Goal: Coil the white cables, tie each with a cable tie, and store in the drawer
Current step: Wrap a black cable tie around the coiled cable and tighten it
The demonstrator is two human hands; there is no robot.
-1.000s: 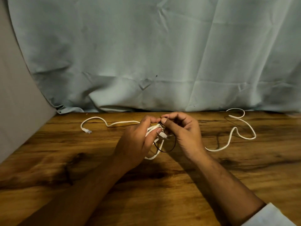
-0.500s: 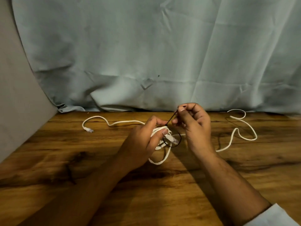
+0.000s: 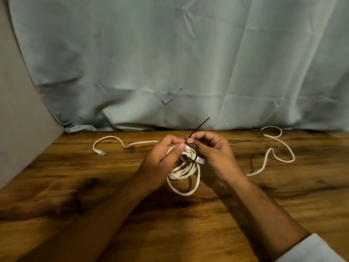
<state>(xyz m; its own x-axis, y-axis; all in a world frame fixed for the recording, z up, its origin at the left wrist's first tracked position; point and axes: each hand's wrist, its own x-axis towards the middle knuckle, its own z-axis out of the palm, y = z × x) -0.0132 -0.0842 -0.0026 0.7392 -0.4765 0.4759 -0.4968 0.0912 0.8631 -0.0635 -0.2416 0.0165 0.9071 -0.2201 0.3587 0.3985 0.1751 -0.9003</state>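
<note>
A coiled white cable (image 3: 186, 172) hangs in loops just above the wooden table (image 3: 56, 186). My left hand (image 3: 160, 157) grips the top of the coil. A thin black cable tie (image 3: 198, 127) is looped around the bundle, its free tail sticking up and to the right. My right hand (image 3: 213, 152) pinches the tie right by the coil. A clear plug (image 3: 200, 160) shows between the hands. A second white cable lies loose on the table, one stretch (image 3: 124, 145) with a plug to the left, another stretch (image 3: 273, 154) winding to the right.
A pale grey-green cloth (image 3: 170, 63) hangs along the back edge of the table. A grey panel (image 3: 17, 120) stands at the left. No drawer is in view.
The tie's loop has drawn tight around the coil and its tail now sticks out longer. My right hand moved back down to the bundle after pulling up.
</note>
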